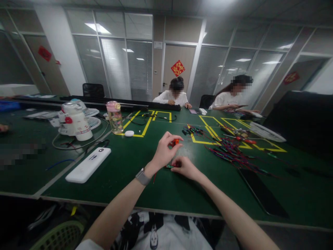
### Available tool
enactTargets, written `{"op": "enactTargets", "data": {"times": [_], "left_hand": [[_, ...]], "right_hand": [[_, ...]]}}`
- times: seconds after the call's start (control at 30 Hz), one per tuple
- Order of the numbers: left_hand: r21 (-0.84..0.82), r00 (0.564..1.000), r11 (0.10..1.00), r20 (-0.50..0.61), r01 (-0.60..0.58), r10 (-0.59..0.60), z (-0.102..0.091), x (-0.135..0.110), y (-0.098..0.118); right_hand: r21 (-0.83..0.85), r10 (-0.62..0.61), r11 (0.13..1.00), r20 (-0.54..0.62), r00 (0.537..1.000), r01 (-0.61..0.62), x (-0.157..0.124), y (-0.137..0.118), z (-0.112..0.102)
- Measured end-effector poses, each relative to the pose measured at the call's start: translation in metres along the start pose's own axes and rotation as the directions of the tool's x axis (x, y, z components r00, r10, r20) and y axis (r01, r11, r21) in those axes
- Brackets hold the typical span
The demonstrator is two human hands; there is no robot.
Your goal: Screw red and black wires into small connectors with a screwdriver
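Note:
My left hand (166, 149), with a watch (143, 176) on its wrist, is raised above the green table. Its thumb and fingers are closed on a small orange and black part (176, 142) whose kind I cannot make out. Lower and to the right, my right hand (186, 167) pinches a small green circuit board (169, 166) close to the tabletop. Thin wires run from the board, a red one (155, 177) trailing below my left wrist. My right fingers hide part of the board.
Right of my hands lies a pile of wired boards (231, 152), with a black phone (262, 192) nearer me. A white power bank (90, 165), a white jug (78, 121) and a pink-lidded bottle (114, 118) stand left. Two people (174, 95) sit across the table (125, 187).

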State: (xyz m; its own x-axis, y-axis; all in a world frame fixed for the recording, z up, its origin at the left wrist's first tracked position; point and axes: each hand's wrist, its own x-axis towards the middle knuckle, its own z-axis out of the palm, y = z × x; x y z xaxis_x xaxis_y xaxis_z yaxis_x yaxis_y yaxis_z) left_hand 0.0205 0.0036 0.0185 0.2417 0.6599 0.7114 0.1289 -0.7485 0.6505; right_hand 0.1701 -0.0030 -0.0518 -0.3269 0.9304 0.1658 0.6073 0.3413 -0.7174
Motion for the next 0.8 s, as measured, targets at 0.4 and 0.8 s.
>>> {"op": "enactTargets", "data": {"times": [0.4,0.8], "left_hand": [[-0.300,0.986,0.943,0.127,0.146,-0.112,-0.014,0.004,-0.008],[-0.245,0.993,0.963,0.064,0.111,-0.098,-0.019,0.003,-0.007]], "right_hand": [[-0.029,-0.106,0.994,-0.129,0.986,0.103,-0.011,0.005,0.011],[0.010,-0.119,0.993,-0.092,0.989,0.121,-0.008,0.007,0.006]]}}
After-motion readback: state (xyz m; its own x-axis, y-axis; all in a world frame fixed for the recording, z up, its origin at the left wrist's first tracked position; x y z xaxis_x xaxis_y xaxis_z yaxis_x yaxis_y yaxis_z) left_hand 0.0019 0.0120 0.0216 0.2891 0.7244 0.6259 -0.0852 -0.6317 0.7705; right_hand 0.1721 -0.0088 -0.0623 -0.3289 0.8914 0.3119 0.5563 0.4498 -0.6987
